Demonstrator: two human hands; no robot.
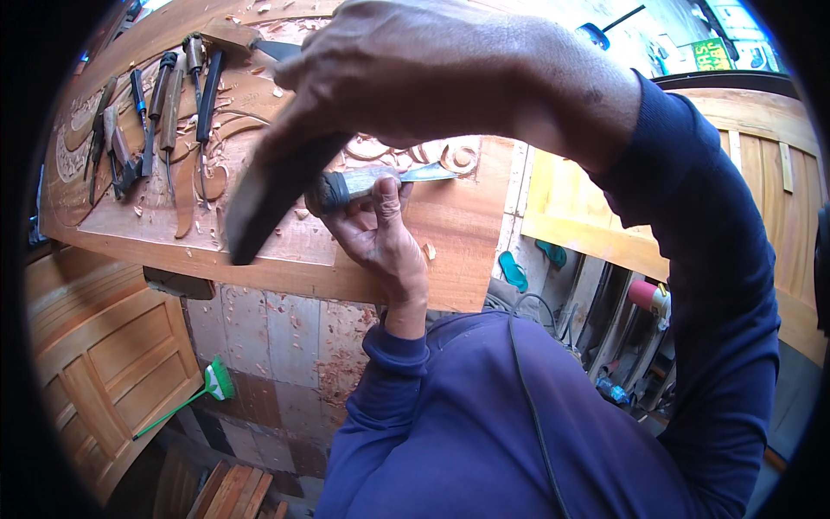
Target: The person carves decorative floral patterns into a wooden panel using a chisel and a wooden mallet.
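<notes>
Right hand (432,69) hides carving (450,156) beyond chisel (380,180).

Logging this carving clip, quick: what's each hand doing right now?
Left hand: closed around the chisel, blade on the carved wooden panel.
Right hand: gripping a dark mallet, raised.

The raised right hand (432,69) with its dark wooden mallet (268,195) hung over the middle of the carved door panel (450,225), blocking any approach from above to the chisel (380,183) gripped in the left hand (376,233). A row of spare chisels (160,112) crowded the panel's far left, among scattered wood chips. Bare wood lay open along the near edge, between the mallet head and the left hand, and right of the blade tip
</notes>
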